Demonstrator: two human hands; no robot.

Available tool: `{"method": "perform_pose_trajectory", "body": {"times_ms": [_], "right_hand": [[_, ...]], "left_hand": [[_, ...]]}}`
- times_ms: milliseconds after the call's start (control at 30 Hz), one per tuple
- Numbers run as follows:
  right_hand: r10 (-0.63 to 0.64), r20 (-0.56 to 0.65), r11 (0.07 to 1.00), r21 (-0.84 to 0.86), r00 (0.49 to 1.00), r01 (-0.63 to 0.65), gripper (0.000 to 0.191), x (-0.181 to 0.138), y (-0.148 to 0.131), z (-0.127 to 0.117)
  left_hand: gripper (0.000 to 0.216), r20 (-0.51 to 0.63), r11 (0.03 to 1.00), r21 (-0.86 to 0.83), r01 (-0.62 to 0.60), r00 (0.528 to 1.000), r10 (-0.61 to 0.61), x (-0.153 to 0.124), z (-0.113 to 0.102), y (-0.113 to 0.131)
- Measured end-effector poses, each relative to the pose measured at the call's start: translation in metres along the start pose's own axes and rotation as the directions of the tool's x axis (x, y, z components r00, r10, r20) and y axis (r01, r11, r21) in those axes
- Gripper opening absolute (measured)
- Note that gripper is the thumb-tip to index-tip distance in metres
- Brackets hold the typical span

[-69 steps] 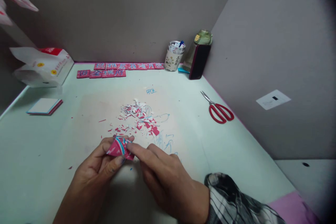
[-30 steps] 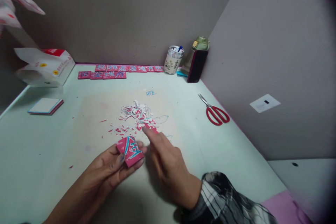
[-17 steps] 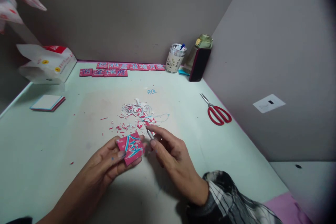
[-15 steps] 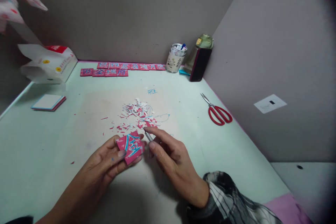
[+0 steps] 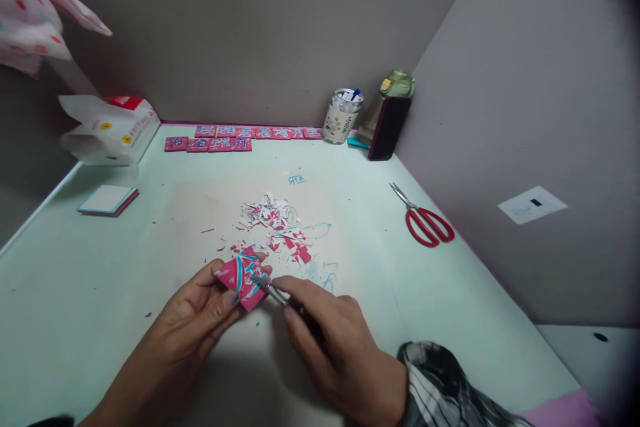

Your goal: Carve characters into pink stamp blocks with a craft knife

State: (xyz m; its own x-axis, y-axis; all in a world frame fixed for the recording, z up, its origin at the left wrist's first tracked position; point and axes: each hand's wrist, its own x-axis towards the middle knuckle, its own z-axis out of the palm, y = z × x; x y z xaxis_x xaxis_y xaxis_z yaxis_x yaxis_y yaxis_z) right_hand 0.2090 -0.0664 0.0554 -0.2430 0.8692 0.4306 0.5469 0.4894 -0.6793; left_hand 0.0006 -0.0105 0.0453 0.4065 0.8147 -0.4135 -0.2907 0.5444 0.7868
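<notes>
Evidently partway: left hand (image 5: pixel 200 307) is gripping another pink square (image 5: pixel 239 275), right hand (image 5: pixel 327 343) pinching a thin tool (image 5: pixel 269 289), finished squares (image 5: pixel 240 137) lining the back.

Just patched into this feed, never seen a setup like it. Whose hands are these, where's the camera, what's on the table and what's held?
No machine here: a person works with two bare hands. Every picture comes from one camera worn on that person's head, looking forward and down. The left hand pinches a pink square bearing a blue character. The right hand grips a thin metal tool, its tip on that square. On the pale table lie pink and white scraps just beyond the hands, red scissors at the right, rows of similar squares by the back wall, a jar of pens and a dark phone in the corner, a white carton and a stack of cards at the left.
</notes>
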Motion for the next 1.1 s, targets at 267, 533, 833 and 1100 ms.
{"method": "perform_pose_trajectory", "body": {"times_ms": [267,533,833,1100], "right_hand": [[-0.040,0.022,0.999,-0.018,0.999,0.041,0.032,0.0001,-0.0014,0.0004],[-0.043,0.063,0.998,-0.039,0.997,0.045,0.031,0.0017,-0.0021,-0.0035],[-0.019,0.107,1.000,-0.022,0.994,0.021,0.032,0.0034,-0.0020,-0.0081],[0.003,0.027,0.998,-0.057,1.000,-0.002,0.032,-0.0024,-0.0034,0.0008]], "left_hand": [[0.031,-0.056,1.000,-0.005,0.024,0.998,-0.024,-0.0023,-0.0014,-0.0016],[0.030,-0.057,1.000,-0.010,0.024,0.998,-0.025,-0.0004,-0.0039,-0.0026],[0.023,-0.039,1.000,0.004,0.012,0.999,-0.011,0.0000,-0.0028,-0.0018],[0.035,-0.109,0.998,-0.046,0.041,0.993,-0.045,-0.0009,0.0041,-0.0008]]}}
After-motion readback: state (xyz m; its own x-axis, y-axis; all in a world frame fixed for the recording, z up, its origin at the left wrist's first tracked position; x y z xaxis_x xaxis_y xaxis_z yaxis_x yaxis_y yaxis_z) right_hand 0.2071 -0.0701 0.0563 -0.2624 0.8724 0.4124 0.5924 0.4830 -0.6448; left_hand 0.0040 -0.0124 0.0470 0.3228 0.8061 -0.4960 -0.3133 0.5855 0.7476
